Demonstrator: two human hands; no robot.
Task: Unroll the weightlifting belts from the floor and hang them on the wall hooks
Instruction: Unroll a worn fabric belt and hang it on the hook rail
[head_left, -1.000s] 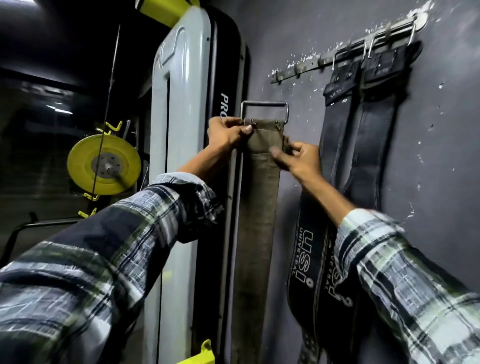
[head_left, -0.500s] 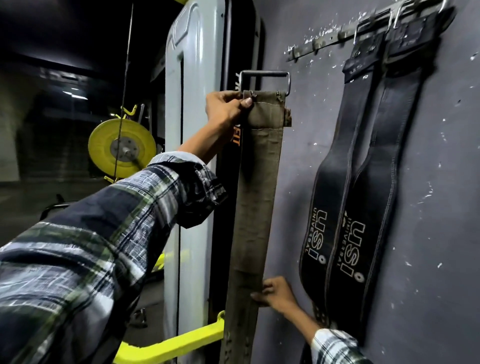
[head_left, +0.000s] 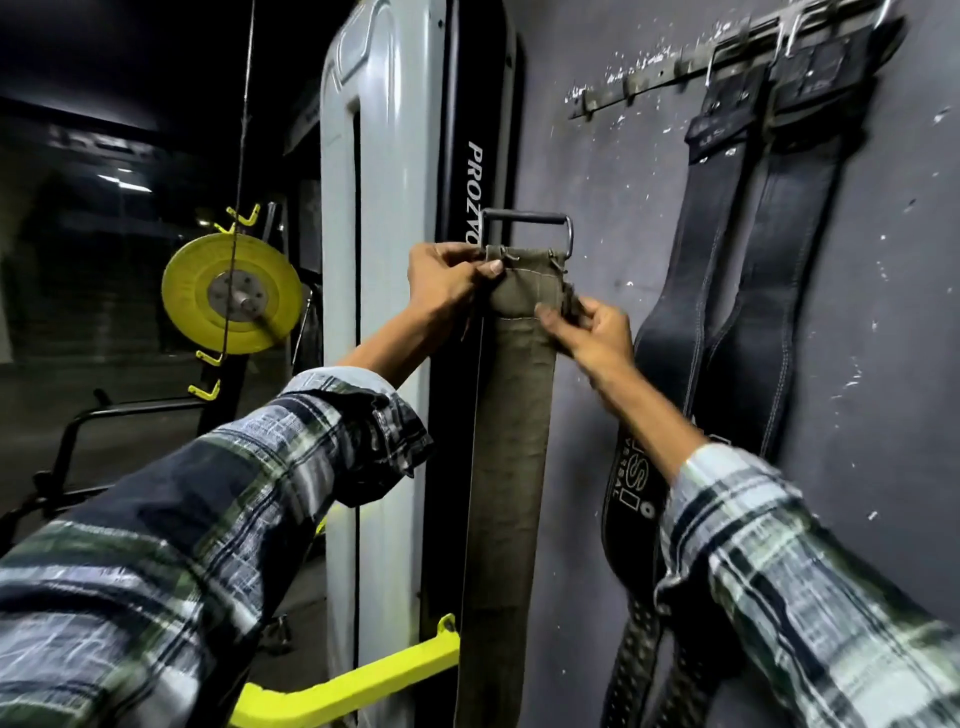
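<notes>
Head view: both my arms are raised and reaching forward toward the wall, plaid sleeves pushed back off the wrists. My left hand (head_left: 448, 283) pinches the top left corner of the olive belt (head_left: 511, 415), thumb on the front face just below the buckle (head_left: 527, 228), fingers curled behind the edge. My right hand (head_left: 589, 332) pinches the right edge of the same belt just below the stitched fold, thumb across the front, fingers wrapped behind.

Writing: "PROZYO", cut off by my left hand, runs vertically in white on the black panel of the grey machine column (head_left: 384, 260). White lettering on the nearer black belt (head_left: 675, 332) is partly hidden by my right forearm; "SI" and "RSAL" can be read.

Olive belt: flat woven canvas, unrolled, hanging straight down between the machine column and the black belts, light stitching across the top fold, rectangular metal buckle at the top. It is held up in my hands, below and left of the hook rail (head_left: 649, 78), not on a hook. Two black leather belts hang from the right end of that rail, side by side against the grey wall.

Far left: a yellow weight plate (head_left: 231, 293). Low down, a yellow bar (head_left: 353, 686).
</notes>
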